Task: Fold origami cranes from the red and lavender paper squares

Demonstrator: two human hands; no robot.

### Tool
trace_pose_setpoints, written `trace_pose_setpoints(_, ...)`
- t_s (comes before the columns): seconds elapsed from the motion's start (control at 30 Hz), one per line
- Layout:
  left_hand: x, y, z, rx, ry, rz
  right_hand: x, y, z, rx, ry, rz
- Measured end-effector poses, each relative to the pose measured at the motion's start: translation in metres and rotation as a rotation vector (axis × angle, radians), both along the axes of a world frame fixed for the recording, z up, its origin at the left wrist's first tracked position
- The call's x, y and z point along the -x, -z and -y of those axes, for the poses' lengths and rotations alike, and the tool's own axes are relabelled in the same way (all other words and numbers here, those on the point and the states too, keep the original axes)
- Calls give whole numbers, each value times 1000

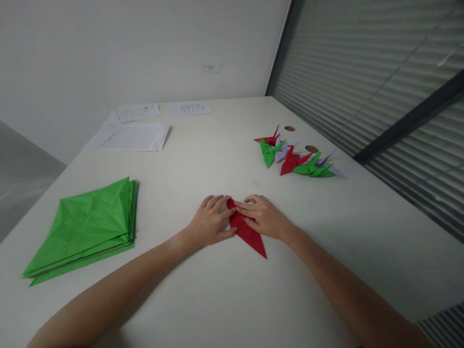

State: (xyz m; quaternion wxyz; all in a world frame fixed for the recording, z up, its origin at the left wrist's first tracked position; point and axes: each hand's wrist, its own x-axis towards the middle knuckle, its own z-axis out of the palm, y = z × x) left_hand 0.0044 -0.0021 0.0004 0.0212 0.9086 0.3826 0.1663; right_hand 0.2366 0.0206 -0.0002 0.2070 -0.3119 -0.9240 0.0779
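Note:
A piece of red folded origami paper (251, 236) lies on the white table, one long point aimed down and to the right. My left hand (210, 221) holds its left edge, with the thumb at the lower side and the fingertips at the upper end. From the right, my right hand (267, 217) presses its fingers onto the upper part of the same paper. Both hands meet near the top of the fold, and the fingers cover some of it there.
Green paper sheets (94, 217) with creases sit stacked at left. Several folded paper cranes, including a red crane (293, 160) and a green crane (314, 167), stand at right near two round table holes. Printed sheets (126, 137) lie at the back left. Window blinds (362, 63) border the right.

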Motion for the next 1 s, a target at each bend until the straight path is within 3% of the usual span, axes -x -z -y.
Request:
trace_pose_setpoints(0.17,0,0,-1,-1,42,28,0,-1,0,15,1,-16)
trace_pose_setpoints(1.0,-1,-1,-2,0,0,-2,-1,-8,1,42,-18,39)
